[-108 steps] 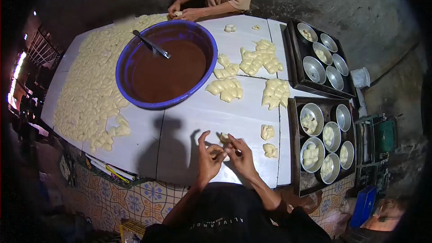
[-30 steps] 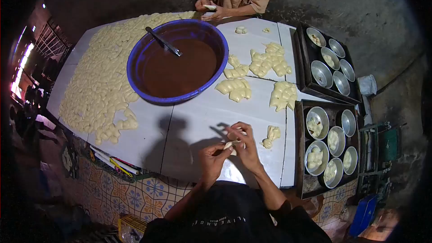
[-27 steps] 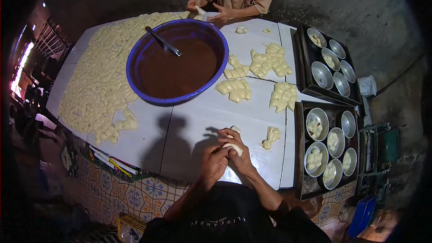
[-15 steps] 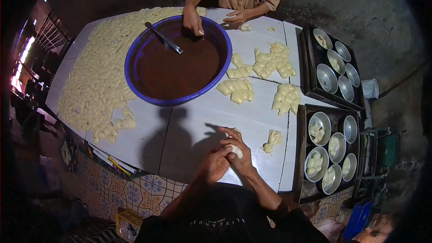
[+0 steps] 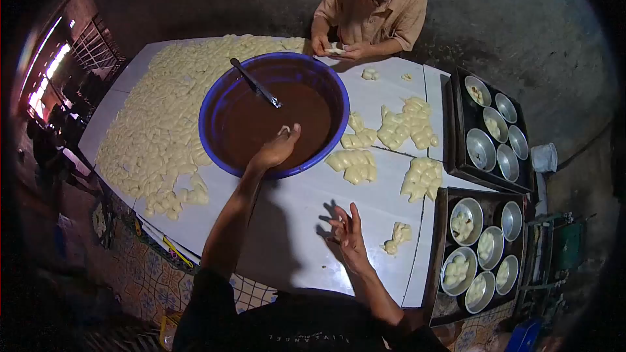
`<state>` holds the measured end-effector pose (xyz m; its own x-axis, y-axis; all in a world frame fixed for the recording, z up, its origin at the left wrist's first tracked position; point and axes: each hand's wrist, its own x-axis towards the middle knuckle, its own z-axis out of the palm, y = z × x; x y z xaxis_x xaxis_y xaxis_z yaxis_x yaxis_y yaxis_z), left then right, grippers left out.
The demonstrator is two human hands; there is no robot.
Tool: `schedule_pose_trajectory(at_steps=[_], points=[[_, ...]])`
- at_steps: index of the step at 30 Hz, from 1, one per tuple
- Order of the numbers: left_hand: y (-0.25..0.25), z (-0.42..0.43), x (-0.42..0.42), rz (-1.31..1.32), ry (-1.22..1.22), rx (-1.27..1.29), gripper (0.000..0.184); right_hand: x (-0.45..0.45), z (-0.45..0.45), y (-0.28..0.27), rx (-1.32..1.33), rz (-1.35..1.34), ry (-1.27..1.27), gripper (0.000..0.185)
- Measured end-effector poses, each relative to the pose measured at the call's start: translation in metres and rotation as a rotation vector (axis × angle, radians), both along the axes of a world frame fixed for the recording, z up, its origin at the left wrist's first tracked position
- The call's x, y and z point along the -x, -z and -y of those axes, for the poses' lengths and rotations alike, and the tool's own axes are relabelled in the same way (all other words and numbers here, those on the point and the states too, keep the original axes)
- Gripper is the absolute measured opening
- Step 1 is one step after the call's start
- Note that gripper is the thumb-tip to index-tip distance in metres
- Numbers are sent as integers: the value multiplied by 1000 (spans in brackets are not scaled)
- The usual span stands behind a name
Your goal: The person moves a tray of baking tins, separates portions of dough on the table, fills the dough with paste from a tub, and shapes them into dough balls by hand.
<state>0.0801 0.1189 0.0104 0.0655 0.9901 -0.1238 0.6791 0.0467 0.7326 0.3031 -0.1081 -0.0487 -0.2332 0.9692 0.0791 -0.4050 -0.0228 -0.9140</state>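
Observation:
My left hand (image 5: 277, 150) is over the near side of a large blue basin (image 5: 339, 133) holding a brown mixture (image 5: 287, 107). Its fingers are closed on a small pale piece of dough (image 5: 283, 130), mostly hidden by them. Above the table, my right hand (image 5: 351, 241) is open, its fingers spread and slightly curled. To its right lies a small clump of dough (image 5: 398, 238). A dark-handled utensil (image 5: 254, 83) rests in the basin, leaning on its far left rim.
Many dough pieces (image 5: 153, 137) cover the table's left side. More dough clumps (image 5: 420, 179) lie right of the basin. Two dark trays (image 5: 438, 254) hold round metal tins (image 5: 467, 210), several with dough inside. Across the table, a person (image 5: 372, 16) holds dough in both hands.
My hands have separated; the left reached forward over the basin with the dough, and the right opened. The co-worker's hand left the basin and joined the other. The whole view shifted downward.

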Motion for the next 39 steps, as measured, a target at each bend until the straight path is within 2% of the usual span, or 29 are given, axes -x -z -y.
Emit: schedule_pose_trajectory(at_steps=[1, 2, 4, 5, 7, 8, 9, 11, 12, 13, 15, 17, 18, 19, 20, 21, 22, 23, 24, 27, 29, 31, 33, 34, 35, 36, 37, 38, 39], points=[[-4, -9, 7, 20, 224, 346, 72, 1, 1, 4, 36, -25, 3, 105], [-1, -9, 5, 18, 224, 342, 72, -1, 2, 8, 32, -26, 4, 105], [-29, 19, -17, 17, -17, 269, 68, -2, 1, 12, 42, -75, 18, 92], [-29, 35, -24, 15, -6, 277, 68, -2, 3, 14, 50, -75, 30, 92], [-31, 67, -39, -385, 48, -465, 67, -5, 3, 16, 134, -138, 79, 80], [-40, 79, -47, -161, 33, -423, 61, -5, 1, 17, 155, -192, 108, 76], [-48, 101, -53, 297, 35, -24, 72, -3, -1, 8, 225, -290, 128, 75], [-26, 130, -66, 982, 186, 444, 91, -7, -5, 11, 359, -636, 20, 65], [-26, 145, -75, 1035, 117, 572, 97, -8, -2, 9, 501, -684, 55, 44], [-29, 159, -83, 1081, 48, 698, 104, -10, -1, 11, 501, -682, 59, 44], [-18, 183, -90, 1104, -126, 622, 92, -13, 7, 15, 553, -422, 198, 24], [-15, 206, -100, 925, -166, 477, 85, -7, 15, 10, 644, -335, 329, 21], [-31, 214, -103, 1105, -290, 520, 63, 1, 21, 1, 331, 52, 418, 26], [-18, 219, -100, 1109, -292, 522, 63, 6, 29, -8, 10, 434, 485, 32], [6, 224, -95, 968, -142, 414, 56, 2, 33, -18, -210, 806, 490, 39], [7, 226, -92, 823, 12, 306, 51, 1, 38, -22, -313, 912, 487, 37], [3, 231, -89, 682, 58, 262, 50, -2, 40, -16, -335, 861, 486, 31], [5, 237, -88, 611, 112, 60, 46, -4, 42, -10, -359, 810, 485, 26], [10, 241, -87, 593, 132, 20, 40, -6, 42, -13, -362, 811, 493, 26], [22, 246, -84, 532, 172, -9, 28, -7, 33, -17, -234, 448, 640, 4], [22, 249, -84, 496, 193, -2, 21, -14, 35, -21, -190, 441, 584, 7], [13, 253, -84, 693, 154, 48, 14, -15, 40, -23, -149, 436, 529, 9], [14, 253, -83, 703, 133, 76, 17, -9, 46, -24, -138, 318, 370, 15], [23, 251, -81, 643, 116, 88, 18, -11, 49, -30, -245, 566, 312, 20], [29, 252, -80, 583, 98, 100, 19, -11, 52, -36, -309, 620, 303, 21], [25, 256, -85, 833, -48, 282, 18, -12, 54, -32, -238, 569, 282, 22], [21, 260, -90, 831, -49, 287, 18, -14, 57, -28, -163, 517, 261, 23], [15, 263, -95, 858, -93, 199, 17, -17, 58, -26, -159, 517, 263, 23], [11, 264, -98, 883, -136, 110, 16, -19, 58, -26, -26, 511, 244, 25]])
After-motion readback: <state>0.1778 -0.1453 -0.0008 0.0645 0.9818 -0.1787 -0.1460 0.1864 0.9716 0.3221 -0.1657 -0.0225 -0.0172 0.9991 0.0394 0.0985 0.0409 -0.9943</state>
